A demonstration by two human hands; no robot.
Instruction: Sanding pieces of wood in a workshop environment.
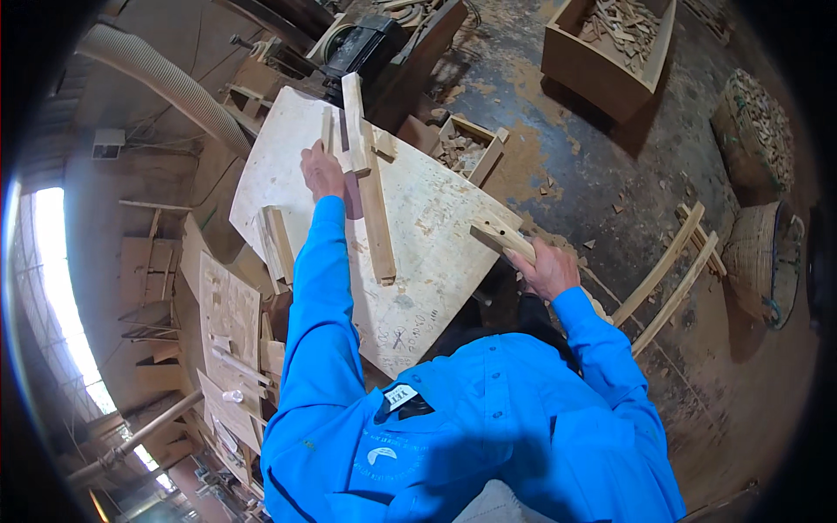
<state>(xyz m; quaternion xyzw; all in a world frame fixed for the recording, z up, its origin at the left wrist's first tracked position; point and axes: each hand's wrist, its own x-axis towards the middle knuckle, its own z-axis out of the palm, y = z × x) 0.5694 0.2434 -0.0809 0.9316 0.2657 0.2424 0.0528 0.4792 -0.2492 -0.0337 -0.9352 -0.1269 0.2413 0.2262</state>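
Note:
My left hand (323, 172) reaches over a pale work board (436, 205), its fingers closed at the lower end of a thin wooden strip (327, 128). Just right of it, a long wooden bar (377, 231) lies on the board, with a small block (383, 145) beside its upper part. A narrow wooden piece (352, 109) stretches from there toward the machine. At the board's right edge my right hand (551, 270) grips a short wooden piece with dark holes (501, 234). Its far end lies over the board's corner.
A dark motor (364, 45) sits beyond the board, and a ribbed hose (166, 74) curves down at left. Wooden pieces (275, 244) rest on the left edge. Right, a box of offcuts (602, 74), a basket (757, 253) and curved wooden parts (658, 266) stand about the floor.

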